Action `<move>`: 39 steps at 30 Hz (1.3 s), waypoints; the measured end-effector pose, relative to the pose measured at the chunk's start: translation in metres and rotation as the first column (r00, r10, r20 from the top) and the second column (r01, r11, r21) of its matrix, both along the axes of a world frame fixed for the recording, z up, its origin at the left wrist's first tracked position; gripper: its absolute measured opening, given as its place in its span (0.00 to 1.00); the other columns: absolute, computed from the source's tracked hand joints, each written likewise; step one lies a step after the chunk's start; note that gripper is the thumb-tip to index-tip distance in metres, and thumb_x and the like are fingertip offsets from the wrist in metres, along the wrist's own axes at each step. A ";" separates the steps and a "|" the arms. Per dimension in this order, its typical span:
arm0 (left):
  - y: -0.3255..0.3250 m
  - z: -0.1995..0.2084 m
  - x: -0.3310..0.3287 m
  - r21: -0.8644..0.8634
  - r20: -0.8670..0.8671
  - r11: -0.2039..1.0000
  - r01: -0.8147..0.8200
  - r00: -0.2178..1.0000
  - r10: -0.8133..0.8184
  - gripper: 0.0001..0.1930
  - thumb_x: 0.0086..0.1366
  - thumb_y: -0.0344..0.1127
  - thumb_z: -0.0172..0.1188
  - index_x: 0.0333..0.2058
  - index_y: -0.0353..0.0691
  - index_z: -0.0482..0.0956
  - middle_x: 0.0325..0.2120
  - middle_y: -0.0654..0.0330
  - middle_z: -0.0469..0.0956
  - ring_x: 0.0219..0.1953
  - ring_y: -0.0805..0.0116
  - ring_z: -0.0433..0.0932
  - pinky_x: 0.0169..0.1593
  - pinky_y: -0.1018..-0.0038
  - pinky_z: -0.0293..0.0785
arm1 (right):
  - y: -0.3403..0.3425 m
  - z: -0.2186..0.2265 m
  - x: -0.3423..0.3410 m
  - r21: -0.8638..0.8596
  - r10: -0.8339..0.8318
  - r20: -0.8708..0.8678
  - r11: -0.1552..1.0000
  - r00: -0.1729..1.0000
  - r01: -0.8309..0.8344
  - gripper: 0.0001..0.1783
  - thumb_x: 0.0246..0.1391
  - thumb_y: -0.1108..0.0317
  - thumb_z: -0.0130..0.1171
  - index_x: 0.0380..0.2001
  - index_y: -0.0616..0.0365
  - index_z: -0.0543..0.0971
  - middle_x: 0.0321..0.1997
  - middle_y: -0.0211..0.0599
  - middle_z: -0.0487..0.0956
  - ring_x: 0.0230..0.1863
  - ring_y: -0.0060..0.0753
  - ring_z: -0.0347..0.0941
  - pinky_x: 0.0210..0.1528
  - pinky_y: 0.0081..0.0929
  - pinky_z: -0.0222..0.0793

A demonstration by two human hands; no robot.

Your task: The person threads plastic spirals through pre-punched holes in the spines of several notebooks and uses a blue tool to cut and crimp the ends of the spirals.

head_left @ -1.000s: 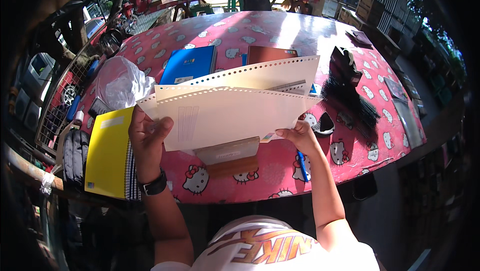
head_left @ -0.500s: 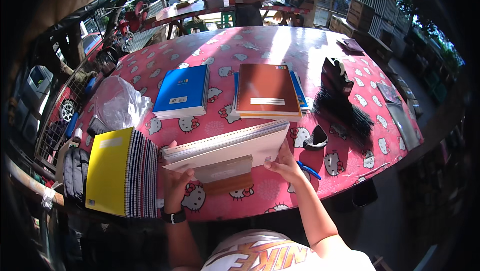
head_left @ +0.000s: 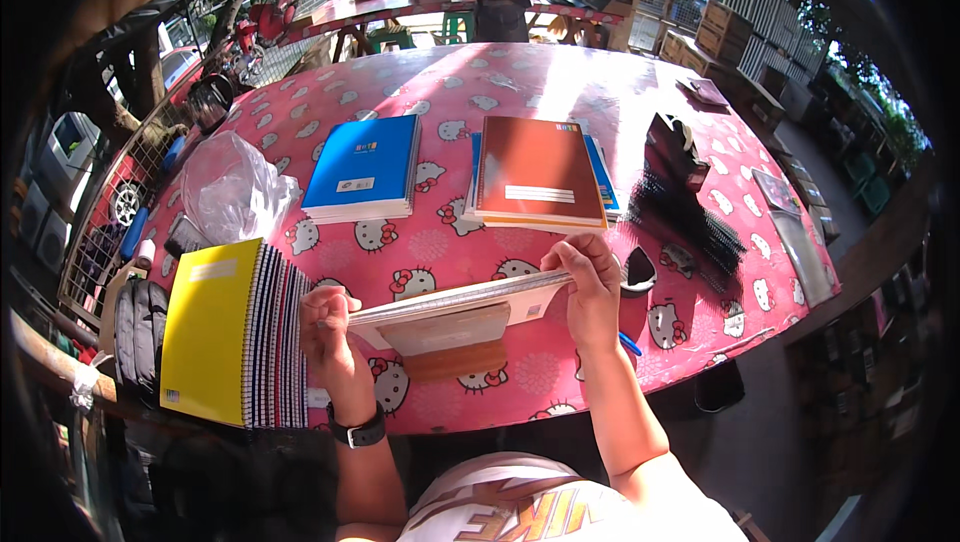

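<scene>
Head view. We take the pink cartoon-cat tablecloth (head_left: 450, 242) as our landmark. Above its near edge we hold a stack of punched white sheets (head_left: 455, 300), edge-on to the camera and roughly level, over a brown wooden block (head_left: 455, 362) that sits on the cloth. Our left hand (head_left: 328, 327) is closed on the stack's left end, thumb on top; our right hand (head_left: 590, 287) pinches its right end, fingers curled over the top.

Progress, as we judge it: the stack looks squared but carries no coil, so binding is still to do. Finished spiral notebooks suggest earlier output: a yellow-covered pile (head_left: 225, 332) at the cloth's near left, a blue one (head_left: 365, 167) and a brown one (head_left: 538, 172) toward mid-cloth. Black binding coils (head_left: 690, 217) lie at the cloth's right side, untouched. A crumpled clear plastic bag (head_left: 230, 187) rests at the left.

Against the earlier frames: a second ago the sheets were fanned upright, facing us and hiding the brown notebook; they now lie flat and gathered, lower and nearer the block.
</scene>
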State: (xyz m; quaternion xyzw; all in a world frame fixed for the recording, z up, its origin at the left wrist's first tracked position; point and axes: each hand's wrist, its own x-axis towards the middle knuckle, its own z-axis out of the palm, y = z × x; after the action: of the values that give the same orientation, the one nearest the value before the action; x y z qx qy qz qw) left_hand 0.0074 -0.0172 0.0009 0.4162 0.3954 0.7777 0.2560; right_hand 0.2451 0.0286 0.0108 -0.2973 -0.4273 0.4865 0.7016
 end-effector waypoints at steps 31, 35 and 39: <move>-0.008 -0.082 -0.018 -0.208 0.121 0.945 0.255 0.965 -0.233 0.24 0.58 0.31 0.65 0.50 0.34 0.67 0.45 0.58 0.74 0.47 0.70 0.72 0.53 0.72 0.66 | -0.005 -0.131 0.020 -0.240 0.318 0.316 0.938 0.894 -0.249 0.12 0.54 0.77 0.60 0.43 0.58 0.77 0.40 0.23 0.78 0.44 0.14 0.69 0.51 0.20 0.65; -0.006 -0.083 -0.019 -0.231 0.152 0.935 0.270 0.959 -0.239 0.22 0.58 0.31 0.65 0.50 0.34 0.68 0.44 0.59 0.74 0.47 0.70 0.72 0.53 0.72 0.66 | -0.005 -0.129 0.024 -0.291 0.331 0.360 0.928 0.872 -0.232 0.11 0.54 0.77 0.60 0.42 0.60 0.78 0.41 0.24 0.78 0.44 0.14 0.69 0.50 0.20 0.66; -0.006 -0.087 -0.020 -0.233 0.115 0.939 0.252 0.966 -0.231 0.20 0.58 0.32 0.63 0.48 0.34 0.70 0.43 0.59 0.76 0.46 0.70 0.73 0.53 0.71 0.66 | -0.007 -0.125 0.020 -0.290 0.318 0.377 0.932 0.870 -0.215 0.14 0.53 0.75 0.60 0.45 0.60 0.77 0.42 0.26 0.79 0.45 0.15 0.70 0.51 0.21 0.66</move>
State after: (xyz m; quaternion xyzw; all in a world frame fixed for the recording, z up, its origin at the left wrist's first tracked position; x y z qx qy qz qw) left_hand -0.0127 -0.0229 -0.0860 0.3929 0.4231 0.7027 0.4157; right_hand 0.2654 0.0216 -0.1146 -0.4143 -0.5430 0.5521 0.4782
